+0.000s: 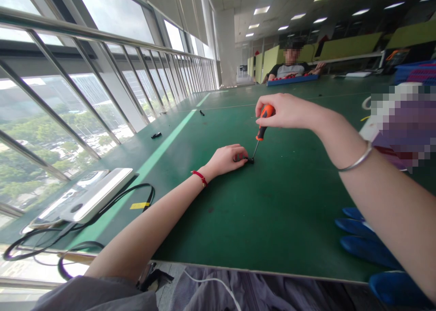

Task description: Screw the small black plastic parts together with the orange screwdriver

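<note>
Head view: a small, dark black part (250,160), seemingly plastic, is laid on the smooth green tabletop (289,211), between the arms and ahead of the wearer. Its near-left end is pinched by the fingertips of the left hand (227,159). A slim screwdriver with an orange-and-black handle and thin metal shaft (261,132) is gripped from above by the right hand (285,110), fingers closed about the upper handle. The tip is set on or right beside the part; whether it is seated cannot be told. The handle is leaned rightward: a more upright shaft is probably called for, with light pressure put straight along it. The part should be braced firmly, fingertips held clear, since so small a piece could easily be spun or the tip slipped.
</note>
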The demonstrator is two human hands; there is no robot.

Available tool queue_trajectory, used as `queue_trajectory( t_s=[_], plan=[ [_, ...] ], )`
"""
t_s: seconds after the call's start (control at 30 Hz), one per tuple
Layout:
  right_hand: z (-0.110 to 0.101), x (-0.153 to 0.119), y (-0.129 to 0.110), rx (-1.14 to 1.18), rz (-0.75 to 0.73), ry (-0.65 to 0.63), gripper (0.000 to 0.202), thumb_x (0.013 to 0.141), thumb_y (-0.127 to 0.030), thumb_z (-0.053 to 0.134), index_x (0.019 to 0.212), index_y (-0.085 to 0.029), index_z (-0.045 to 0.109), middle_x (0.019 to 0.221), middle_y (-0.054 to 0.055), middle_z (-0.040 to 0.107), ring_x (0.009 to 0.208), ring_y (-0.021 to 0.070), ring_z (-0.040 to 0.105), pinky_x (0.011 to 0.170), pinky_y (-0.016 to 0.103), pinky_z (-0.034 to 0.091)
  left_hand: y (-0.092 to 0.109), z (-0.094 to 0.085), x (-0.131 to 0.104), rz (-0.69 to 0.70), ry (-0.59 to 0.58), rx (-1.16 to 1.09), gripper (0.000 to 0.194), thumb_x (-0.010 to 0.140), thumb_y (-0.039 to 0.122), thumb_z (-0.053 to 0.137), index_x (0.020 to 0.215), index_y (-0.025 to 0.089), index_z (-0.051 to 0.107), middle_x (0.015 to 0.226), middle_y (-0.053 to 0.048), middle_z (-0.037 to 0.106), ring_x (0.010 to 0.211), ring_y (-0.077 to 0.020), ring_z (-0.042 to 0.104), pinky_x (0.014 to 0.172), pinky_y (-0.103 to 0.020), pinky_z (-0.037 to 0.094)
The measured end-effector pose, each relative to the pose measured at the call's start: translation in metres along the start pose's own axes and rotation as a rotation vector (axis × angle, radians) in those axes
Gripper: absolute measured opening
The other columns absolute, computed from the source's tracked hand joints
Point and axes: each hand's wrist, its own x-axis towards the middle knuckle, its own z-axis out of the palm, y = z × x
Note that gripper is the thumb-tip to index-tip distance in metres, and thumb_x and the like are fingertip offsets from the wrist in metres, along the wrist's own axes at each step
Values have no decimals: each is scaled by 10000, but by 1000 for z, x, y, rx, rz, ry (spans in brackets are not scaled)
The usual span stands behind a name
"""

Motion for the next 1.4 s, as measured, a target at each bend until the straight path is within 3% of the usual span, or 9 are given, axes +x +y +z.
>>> queue_trajectory(
  t_s=[0.3, 0.43, 0.5, 0.7, 0.93, 1.13, 1.27, 1.4],
  plan=[
    [-5, -5, -3, -25, 84, -40, 282, 825, -456, 522, 764, -201, 625, 616, 3, 540, 519, 120, 453, 537, 280, 307, -13, 6, 5, -112, -92, -455, 286, 843, 394, 547, 836, 120, 628, 802, -38, 657, 668, -106, 528, 643, -227, 423],
    [-2, -1, 0, -20, 38, 2, 148, 762, -335, 589, 844, -214, 612, 699, -4, 572, 556, 115, 470, 546, 266, 309, -14, 6, 6, -108, -95, -472, 285, 836, 396, 562, 815, 118, 617, 775, -34, 644, 655, -100, 513, 632, -222, 418],
    [-1, 0, 2, -20, 31, 0, 196, 712, -289, 623, 894, -222, 593, 737, -9, 584, 561, 111, 473, 539, 257, 309, -14, 6, 7, -109, -96, -472, 280, 834, 391, 567, 808, 117, 618, 758, -29, 637, 647, -96, 508, 632, -220, 417],
    [-4, -2, -2, -39, 117, -53, 284, 821, -450, 505, 758, -202, 628, 613, 1, 536, 513, 114, 435, 531, 279, 290, -15, 6, 7, -87, -97, -455, 268, 839, 380, 567, 800, 121, 624, 784, -29, 650, 656, -95, 524, 651, -220, 427],
    [-4, -3, -9, -1, 105, -45, 114, 749, -273, 579, 844, -217, 607, 760, 7, 605, 550, 111, 482, 539, 270, 325, -15, 4, 7, -98, -115, -461, 251, 840, 364, 568, 804, 122, 625, 823, -42, 662, 708, -112, 554, 695, -236, 446],
    [-3, -1, -12, 34, 135, -138, 247, 824, -416, 511, 740, -207, 615, 582, -2, 528, 468, 110, 436, 501, 275, 331, -17, 1, 8, -150, -190, -613, 268, 817, 375, 596, 835, 109, 619, 881, -69, 670, 787, -135, 584, 767, -268, 467],
    [1, 5, -21, 33, 90, -47, 121, 759, -317, 596, 781, -199, 605, 698, 5, 595, 508, 94, 457, 525, 258, 345, -15, 0, 7, -189, -198, -607, 258, 817, 370, 592, 844, 114, 600, 878, -65, 654, 774, -135, 568, 761, -275, 464],
    [6, 2, -25, 142, 92, -75, 115, 749, -275, 606, 827, -199, 569, 726, 1, 602, 484, 82, 461, 500, 241, 351, -13, 3, 6, -197, -181, -604, 216, 825, 335, 573, 863, 122, 584, 854, -48, 630, 758, -133, 552, 746, -269, 457]
  ],
)
